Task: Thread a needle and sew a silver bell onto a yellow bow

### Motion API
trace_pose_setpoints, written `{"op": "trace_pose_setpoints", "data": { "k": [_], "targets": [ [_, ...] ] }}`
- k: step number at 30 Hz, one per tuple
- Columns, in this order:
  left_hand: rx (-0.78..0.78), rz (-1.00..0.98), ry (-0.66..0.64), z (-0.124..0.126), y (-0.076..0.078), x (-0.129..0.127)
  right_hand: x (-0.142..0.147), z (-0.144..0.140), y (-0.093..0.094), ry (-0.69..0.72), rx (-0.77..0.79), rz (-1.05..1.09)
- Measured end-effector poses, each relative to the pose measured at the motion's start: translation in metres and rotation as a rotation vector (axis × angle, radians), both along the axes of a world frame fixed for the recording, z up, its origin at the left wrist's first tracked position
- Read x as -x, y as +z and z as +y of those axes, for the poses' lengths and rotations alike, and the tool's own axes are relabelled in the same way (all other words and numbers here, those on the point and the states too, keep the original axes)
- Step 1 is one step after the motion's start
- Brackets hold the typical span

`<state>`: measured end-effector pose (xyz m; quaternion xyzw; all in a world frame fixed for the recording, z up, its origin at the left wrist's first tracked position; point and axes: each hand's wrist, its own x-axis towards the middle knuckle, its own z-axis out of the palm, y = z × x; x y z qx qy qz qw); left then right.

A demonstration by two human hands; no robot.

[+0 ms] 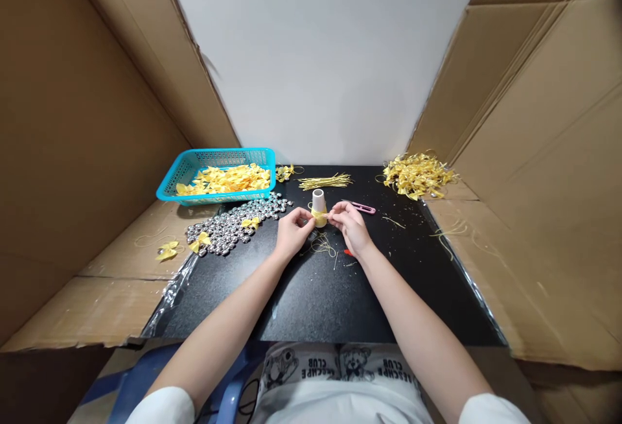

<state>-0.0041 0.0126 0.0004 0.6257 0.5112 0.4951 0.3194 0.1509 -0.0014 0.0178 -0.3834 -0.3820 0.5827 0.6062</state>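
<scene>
Nearest the camera is the person's lap, a white shirt printed with cartoon bears (340,365), and from it two bare forearms reach forward over a black surface (301,301). The left hand (291,233) and the right hand (350,224) meet at the middle of the surface, fingers pinched closed on opposite ends of a small yellow ribbon piece (319,216) held between them. Just behind the fingers, touching or nearly touching the ribbon piece, stands a small pale cone-shaped spool (318,201). Just beyond the right fingers lies a pink-handled tool (363,207). Below the fingers, loose gold thread (324,246) curls on the surface. To the left of the left fingers spreads a heap of shiny silver pieces (233,223) with a few yellow bows (200,240) on and beside it. Farther left and back sits a teal plastic basket (175,181) holding more yellow bows. Behind the fingers lies a bundle of gold wire lengths (324,181), and to the far right a pile of yellow ribbon loops (418,175). Cardboard walls (78,139) enclose both sides.
</scene>
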Motion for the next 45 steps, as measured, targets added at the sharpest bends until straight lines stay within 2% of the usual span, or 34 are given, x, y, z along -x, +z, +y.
{"op": "trace_pose_setpoints", "data": {
  "k": [4,11,30,45],
  "targets": [
    [-0.001,0.017,0.001,0.0002,0.0001,-0.0003,0.0001,0.0002,-0.0002,-0.029,0.014,0.022],
    [-0.007,0.033,0.013,0.0002,0.0006,0.0002,-0.0017,0.0000,-0.0001,0.023,0.064,0.020],
    [-0.010,0.058,0.063,0.0012,0.0027,0.0016,-0.0048,0.0023,-0.0010,0.036,0.003,0.076],
    [0.036,-0.058,0.085,0.0070,0.0006,0.0049,-0.0073,0.0015,0.0024,0.008,0.028,0.186]
  ]
}}
